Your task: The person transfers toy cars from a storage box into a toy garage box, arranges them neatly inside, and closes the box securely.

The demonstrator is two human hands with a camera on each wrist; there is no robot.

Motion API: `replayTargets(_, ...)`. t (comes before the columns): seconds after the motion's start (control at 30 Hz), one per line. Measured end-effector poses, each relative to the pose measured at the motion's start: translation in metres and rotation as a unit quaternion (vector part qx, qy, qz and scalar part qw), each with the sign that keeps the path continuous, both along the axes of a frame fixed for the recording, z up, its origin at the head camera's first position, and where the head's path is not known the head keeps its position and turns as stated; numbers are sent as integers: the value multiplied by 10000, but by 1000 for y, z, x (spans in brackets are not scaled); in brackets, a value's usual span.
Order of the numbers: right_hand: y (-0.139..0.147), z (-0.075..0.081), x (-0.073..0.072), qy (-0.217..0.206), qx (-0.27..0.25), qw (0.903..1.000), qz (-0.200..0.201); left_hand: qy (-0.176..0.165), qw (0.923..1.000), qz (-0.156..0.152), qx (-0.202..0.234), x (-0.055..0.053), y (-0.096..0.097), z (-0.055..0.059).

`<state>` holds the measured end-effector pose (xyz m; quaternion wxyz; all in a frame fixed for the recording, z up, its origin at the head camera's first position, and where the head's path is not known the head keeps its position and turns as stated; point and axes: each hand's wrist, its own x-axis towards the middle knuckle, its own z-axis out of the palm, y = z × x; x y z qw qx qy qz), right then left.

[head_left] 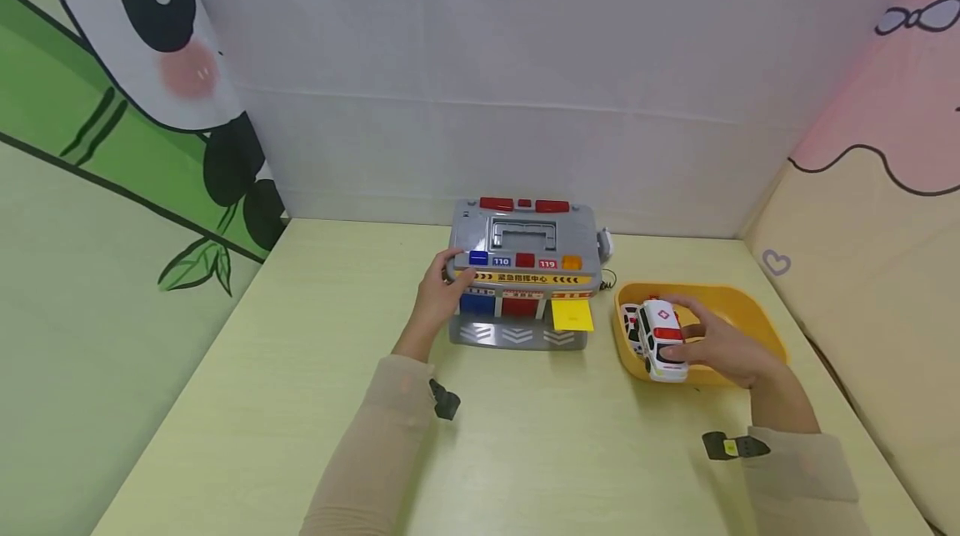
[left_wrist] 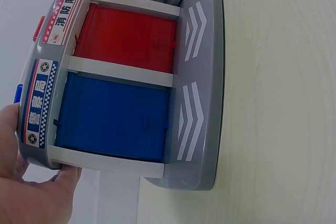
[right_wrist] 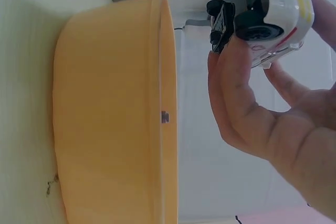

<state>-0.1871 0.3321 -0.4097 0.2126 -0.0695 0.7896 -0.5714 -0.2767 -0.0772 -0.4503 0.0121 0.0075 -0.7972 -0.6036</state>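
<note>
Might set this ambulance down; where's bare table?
Bare table lies left of the toy station and left sleeve, and between both sleeves, in front of station and yellow tray. Crowded: the station-tray gap, with its coiled cord, and the tray's left end, where the right hand holds the ambulance beside a toy car.

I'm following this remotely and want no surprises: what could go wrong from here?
The white ambulance could slip from the right hand and hit the toy car in the yellow bin. The left hand, gripping the grey toy station near its blue button, might press that by accident. The station's yellow flap juts out, so a careless pass could knock it.
</note>
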Motion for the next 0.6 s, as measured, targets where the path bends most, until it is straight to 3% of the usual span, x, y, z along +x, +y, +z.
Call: replayTargets(0.6,-20,0,4,61,110,9999,-21,-40,10000,-10,-29,-1,0,0)
